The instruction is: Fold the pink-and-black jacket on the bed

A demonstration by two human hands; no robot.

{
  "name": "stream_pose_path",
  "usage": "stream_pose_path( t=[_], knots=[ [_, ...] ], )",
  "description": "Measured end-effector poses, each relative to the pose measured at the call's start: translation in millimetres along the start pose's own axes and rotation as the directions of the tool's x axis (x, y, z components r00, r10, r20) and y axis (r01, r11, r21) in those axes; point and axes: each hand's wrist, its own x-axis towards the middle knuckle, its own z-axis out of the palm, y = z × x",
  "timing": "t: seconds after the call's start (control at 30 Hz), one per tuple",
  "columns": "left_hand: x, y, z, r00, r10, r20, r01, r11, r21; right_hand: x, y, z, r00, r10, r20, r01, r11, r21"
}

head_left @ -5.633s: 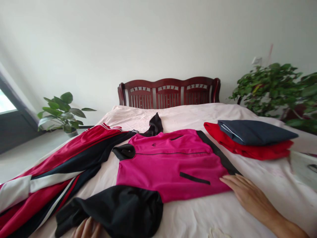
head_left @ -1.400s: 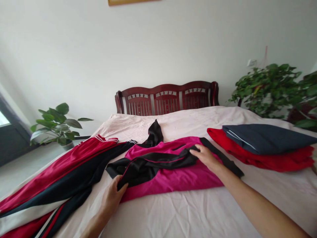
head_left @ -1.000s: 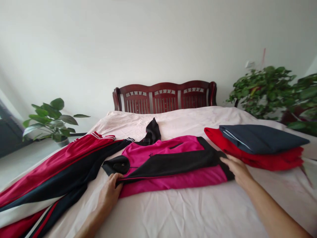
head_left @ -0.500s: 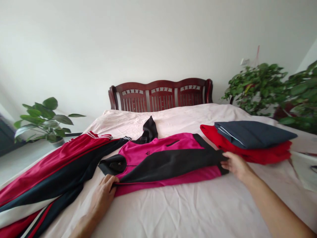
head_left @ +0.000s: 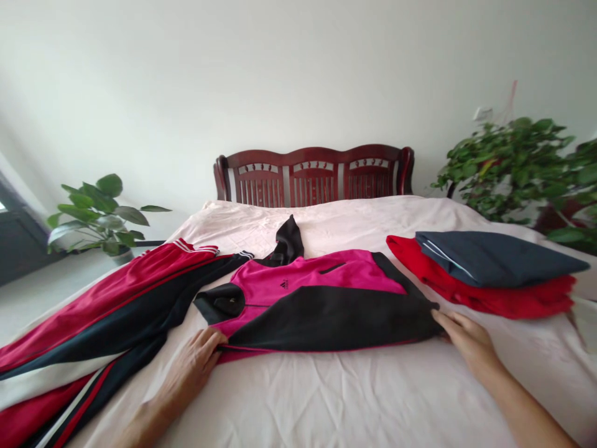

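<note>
Head cam shows a pink jacket (head_left: 303, 270) laid flat mid-bed, collar (head_left: 224, 303) to the left, hem to the right. Far sleeve (head_left: 290, 241) sticks out toward the headboard (head_left: 312, 179), and the near sleeve (head_left: 331, 318) lies across the body from shoulder to hem, its long edge running almost along the jacket's near side. Just a thin line of pink peeks out under it there, plus a bigger wedge by the shoulder.

Right hand (head_left: 464, 336) has its thumb and fingers closed on the cuff end of that sleeve, right at the hem corner. Left hand (head_left: 198, 356) has its fingers bent over the shoulder edge; can't tell if it's pinching the cloth or only pressing it down.

Room-wise, the roomy bit is on the near side: a wide stretch of sheet (head_left: 354, 398) between the two forearms. Sides are tighter. Off to the right the red cloth (head_left: 513, 300), with folded navy cloth (head_left: 499, 258) on top, sits close to the hem, just a narrow strip of sheet between. To the left, the red-and-navy clothes (head_left: 121, 298) spread slantwise, near the collar and left hand.
</note>
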Motion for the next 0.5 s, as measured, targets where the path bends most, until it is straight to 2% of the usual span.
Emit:
stream_pose_path(
  t=[0.1,0.17,0.23,0.3,0.37,0.43,0.5],
  knots=[
    [-9,1,-6,1.0,0.016,-0.005,-0.016,1.0,0.019,-2,2,-8,0.999,-0.011,-0.046,0.004,0.989,-0.15],
    [-19,2,-10,0.999,0.032,-0.009,-0.032,0.999,0.024,-6,-7,-13,0.983,-0.122,-0.138,0.08,0.957,-0.279],
    [-30,3,-14,0.998,0.037,-0.043,-0.035,0.999,0.041,-14,-24,-14,0.934,-0.299,-0.193,0.202,0.892,-0.405],
    [-39,5,-16,0.994,0.024,-0.111,-0.017,0.998,0.065,-26,-43,-7,0.852,-0.51,-0.115,0.401,0.778,-0.483],
    [-44,7,-18,0.982,0.009,-0.189,0.005,0.997,0.073,-40,-59,10,0.723,-0.687,0.069,0.628,0.613,-0.478],
    [-45,11,-20,0.973,0.005,-0.233,0.011,0.998,0.066,-51,-65,32,0.588,-0.768,0.255,0.777,0.447,-0.444],
    [-42,15,-21,0.978,0.022,-0.206,-0.011,0.999,0.054,-55,-56,54,0.501,-0.762,0.411,0.842,0.319,-0.434]
  ],
)
